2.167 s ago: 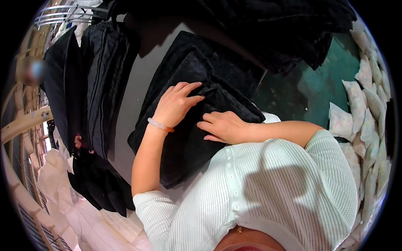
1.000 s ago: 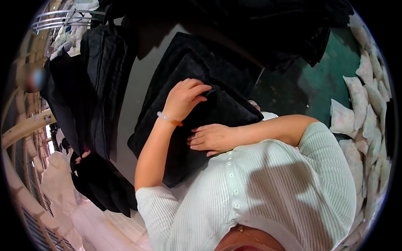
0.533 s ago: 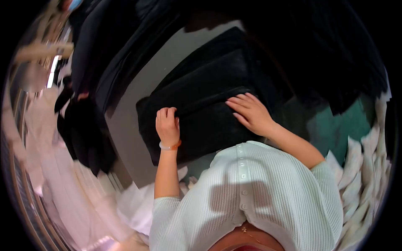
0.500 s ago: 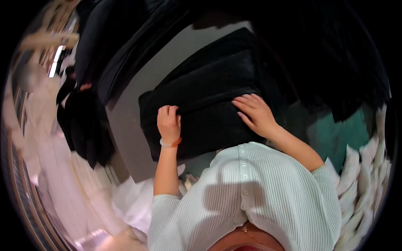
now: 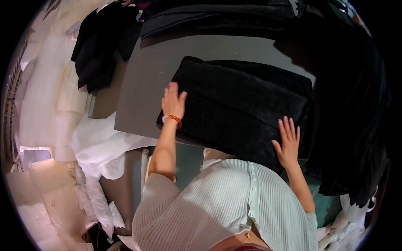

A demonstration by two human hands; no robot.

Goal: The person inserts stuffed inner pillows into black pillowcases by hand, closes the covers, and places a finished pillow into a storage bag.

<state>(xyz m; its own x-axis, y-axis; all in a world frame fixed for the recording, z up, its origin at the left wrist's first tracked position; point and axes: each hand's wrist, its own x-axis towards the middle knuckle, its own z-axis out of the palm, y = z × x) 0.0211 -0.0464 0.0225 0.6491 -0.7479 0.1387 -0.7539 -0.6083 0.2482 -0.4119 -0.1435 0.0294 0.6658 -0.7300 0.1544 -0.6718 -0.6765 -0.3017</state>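
A thick black folded cloth [image 5: 234, 104], soft and velvety, lies on the grey table [image 5: 142, 92] close to my body. Flat against its left end rests my left hand [image 5: 173, 101], fingers stretched out, an orange and white bangle on the wrist. My right hand [image 5: 289, 144] lies on the cloth's right side with its fingers spread. Neither hand grips anything. A crease runs lengthwise across the top of the cloth, and more dark layers show along its far edge.
More black fabric [image 5: 217, 19] is piled along the table's far side. A large dark heap [image 5: 347, 117] hangs down at the right. White sheeting [image 5: 100, 142] and wrapped bundles [image 5: 98, 201] lie at the left. Black cloth [image 5: 100, 46] also hangs at the upper left.
The view has turned, and the cloth now lies straighter in front of me. My right hand has moved to the cloth's right side; my left fingers, curled before, are now stretched out.
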